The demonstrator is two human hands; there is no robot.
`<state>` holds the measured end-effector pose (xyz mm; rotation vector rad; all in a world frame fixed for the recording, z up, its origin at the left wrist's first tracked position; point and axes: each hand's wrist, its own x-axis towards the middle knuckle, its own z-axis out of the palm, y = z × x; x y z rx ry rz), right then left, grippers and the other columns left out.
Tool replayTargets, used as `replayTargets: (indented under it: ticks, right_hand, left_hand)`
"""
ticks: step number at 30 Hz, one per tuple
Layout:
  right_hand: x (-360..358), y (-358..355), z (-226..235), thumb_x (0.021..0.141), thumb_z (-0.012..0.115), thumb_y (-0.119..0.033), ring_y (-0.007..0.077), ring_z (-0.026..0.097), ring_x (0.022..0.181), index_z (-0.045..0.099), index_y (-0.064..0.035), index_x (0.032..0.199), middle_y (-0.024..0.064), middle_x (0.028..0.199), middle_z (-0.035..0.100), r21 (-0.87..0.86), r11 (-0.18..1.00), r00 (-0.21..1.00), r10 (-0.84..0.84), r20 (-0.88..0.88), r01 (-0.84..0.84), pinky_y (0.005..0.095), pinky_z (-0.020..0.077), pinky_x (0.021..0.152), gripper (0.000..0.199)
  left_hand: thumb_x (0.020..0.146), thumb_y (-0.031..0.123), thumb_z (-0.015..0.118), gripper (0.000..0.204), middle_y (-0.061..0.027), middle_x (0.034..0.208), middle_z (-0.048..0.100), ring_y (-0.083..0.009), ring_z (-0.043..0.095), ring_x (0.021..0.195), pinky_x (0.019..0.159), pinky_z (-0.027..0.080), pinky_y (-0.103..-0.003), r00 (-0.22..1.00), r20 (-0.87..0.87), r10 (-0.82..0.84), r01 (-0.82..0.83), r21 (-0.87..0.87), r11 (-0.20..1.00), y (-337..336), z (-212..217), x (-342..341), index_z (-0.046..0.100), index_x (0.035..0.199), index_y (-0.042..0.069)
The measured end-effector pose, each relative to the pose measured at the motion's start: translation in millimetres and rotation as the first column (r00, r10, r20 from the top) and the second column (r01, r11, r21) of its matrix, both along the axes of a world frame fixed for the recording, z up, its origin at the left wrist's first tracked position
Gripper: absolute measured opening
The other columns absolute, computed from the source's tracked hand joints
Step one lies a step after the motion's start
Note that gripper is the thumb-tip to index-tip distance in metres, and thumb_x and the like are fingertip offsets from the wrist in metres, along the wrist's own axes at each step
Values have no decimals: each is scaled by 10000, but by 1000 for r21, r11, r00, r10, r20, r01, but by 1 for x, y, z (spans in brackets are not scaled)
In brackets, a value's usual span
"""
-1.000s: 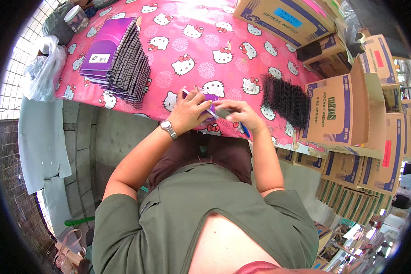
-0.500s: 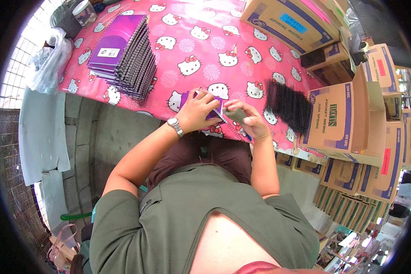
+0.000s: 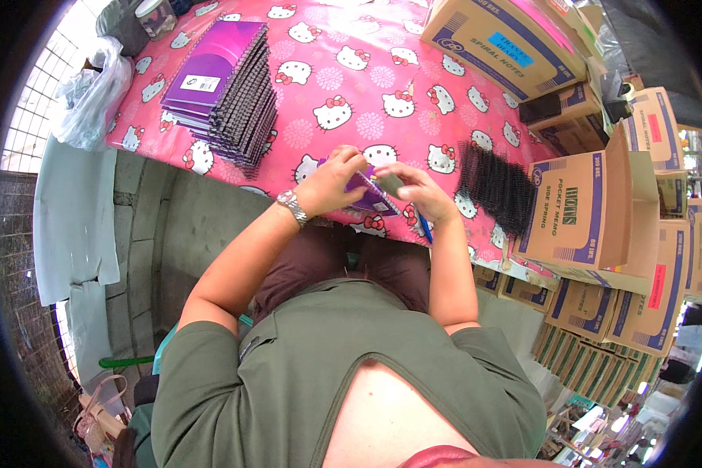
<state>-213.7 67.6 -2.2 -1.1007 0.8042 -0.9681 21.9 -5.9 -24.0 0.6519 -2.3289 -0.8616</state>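
At the table's near edge, my left hand (image 3: 331, 186) grips a small purple notebook (image 3: 376, 203) by its left side, fingers behind and thumb toward me. A light strip, seemingly the spiral binding, runs along the notebook's right edge. Close against that edge, my right hand (image 3: 427, 195) pinches a flat grey-green piece (image 3: 388, 184) whose kind I cannot make out. Below the right fingers shows a slim blue thing (image 3: 424, 228) like a pen; whether the hand holds it is unclear. Further right lies a heap of black spiral coils (image 3: 495, 187).
Purple spiral notebooks (image 3: 225, 58) form a tall stack on the left of the pink patterned tablecloth (image 3: 304, 105). Cardboard boxes stand at the far right (image 3: 503, 47) and right (image 3: 565, 207). A clear plastic bag (image 3: 93, 93) and a jar (image 3: 156, 19) sit at the far left.
My left hand has drawn back leftward on the notebook, uncovering more of it. My right hand has shifted slightly left with the flat piece, and more of the blue thing shows. The view has shifted slightly.
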Motion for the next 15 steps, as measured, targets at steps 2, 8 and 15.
replayTargets:
  ticks: [2,8,15]
  right_hand:
    - [-1,-9,-3,763,702,-259,205,544,1175,664,-28,1186,103,1274,600,-26,995,912,-94,-398,91,359,395,1042,484]
    - [6,-20,-4,780,709,-254,183,558,1150,657,-26,1211,85,1212,620,130,991,989,52,-138,-34,353,421,1015,491]
    - [2,-18,-6,767,714,-181,129,547,1072,667,-63,1214,27,1153,600,66,998,993,21,-118,-13,308,441,934,464]
  left_hand:
    - [767,88,749,312,-134,1083,580,-330,539,1120,997,440,-445,999,-10,-37,37,33,999,-8,1,8,582,1027,47]
    - [821,44,705,242,-123,1029,593,-308,595,1000,879,496,-391,988,-24,-151,152,202,967,-19,-9,9,604,1041,39]
    - [841,47,707,260,-118,1014,608,-273,618,975,865,499,-371,976,-73,-205,218,289,932,-23,-3,10,593,1074,28]
